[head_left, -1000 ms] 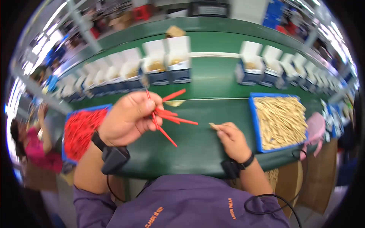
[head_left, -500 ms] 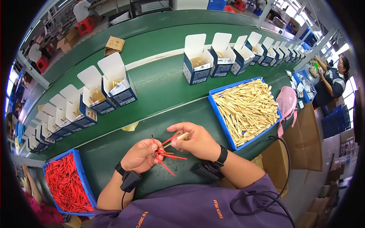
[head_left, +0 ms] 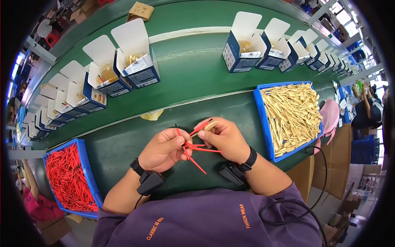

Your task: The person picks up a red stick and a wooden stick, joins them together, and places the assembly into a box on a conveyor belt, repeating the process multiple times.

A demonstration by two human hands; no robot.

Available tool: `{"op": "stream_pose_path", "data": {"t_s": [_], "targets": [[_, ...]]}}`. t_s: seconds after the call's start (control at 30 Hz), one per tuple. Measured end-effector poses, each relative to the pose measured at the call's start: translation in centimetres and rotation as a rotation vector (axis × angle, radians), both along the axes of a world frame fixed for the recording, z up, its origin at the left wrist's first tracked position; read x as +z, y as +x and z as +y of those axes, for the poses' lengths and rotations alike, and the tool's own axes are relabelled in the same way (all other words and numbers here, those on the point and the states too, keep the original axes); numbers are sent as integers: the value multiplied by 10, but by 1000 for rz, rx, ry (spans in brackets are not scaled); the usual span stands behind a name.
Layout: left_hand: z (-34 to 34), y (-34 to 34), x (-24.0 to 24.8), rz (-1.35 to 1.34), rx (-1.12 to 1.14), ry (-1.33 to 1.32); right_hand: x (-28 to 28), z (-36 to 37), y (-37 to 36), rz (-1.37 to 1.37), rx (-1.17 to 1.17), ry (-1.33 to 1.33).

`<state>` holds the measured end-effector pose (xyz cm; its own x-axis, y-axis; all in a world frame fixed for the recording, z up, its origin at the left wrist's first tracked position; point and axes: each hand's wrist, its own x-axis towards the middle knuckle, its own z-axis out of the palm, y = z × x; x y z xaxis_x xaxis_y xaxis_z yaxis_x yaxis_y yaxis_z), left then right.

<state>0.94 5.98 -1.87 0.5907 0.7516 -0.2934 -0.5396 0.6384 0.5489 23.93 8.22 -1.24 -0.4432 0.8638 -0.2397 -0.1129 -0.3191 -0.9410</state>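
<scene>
In front of me, my left hand (head_left: 161,152) is closed on several thin red sticks (head_left: 197,165), which fan out from the fingers at different angles. At least one has a dark tip. My right hand (head_left: 227,139) pinches a flat pale wooden piece (head_left: 211,125) together with a dark-tipped red stick (head_left: 201,127). Both hands are close together above the green bench, and the inner ends meet near the left fingertips. A blue tray (head_left: 87,164) of loose red sticks (head_left: 68,177) is at the left. On the right, another blue tray (head_left: 266,127) holds pale wooden pieces (head_left: 292,117).
Open blue-and-white boxes (head_left: 138,66) with contents inside line the green belt (head_left: 185,61) beyond the bench. A yellowish scrap (head_left: 152,115) lies at the bench's far edge. Right of the wooden pieces are a pink mesh bag (head_left: 329,115), a black cable (head_left: 326,173) and a cardboard box (head_left: 333,160).
The view has shifted, so the trays and boxes appear displaced. The red stick and wooden piece in my right hand now lie side by side, their outer ends raised. Both hands keep their grip.
</scene>
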Motion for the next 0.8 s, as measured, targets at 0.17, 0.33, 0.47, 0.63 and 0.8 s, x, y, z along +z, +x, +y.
{"op": "stream_pose_path", "data": {"t_s": [0.17,0.33,0.47,0.63,0.8], "targets": [[2,7,-1,-1,13,23,10,5,6,76,35,-108],[7,14,4,-10,-26,38,4,13,21,134,47,-110],[9,25,9,-21,-40,11,10,17,27,129,-10,-61],[10,37,13,32,-103,13,6,15,34,125,-41,-38],[12,43,14,50,-141,8,17,19,46,49,-36,74]]}}
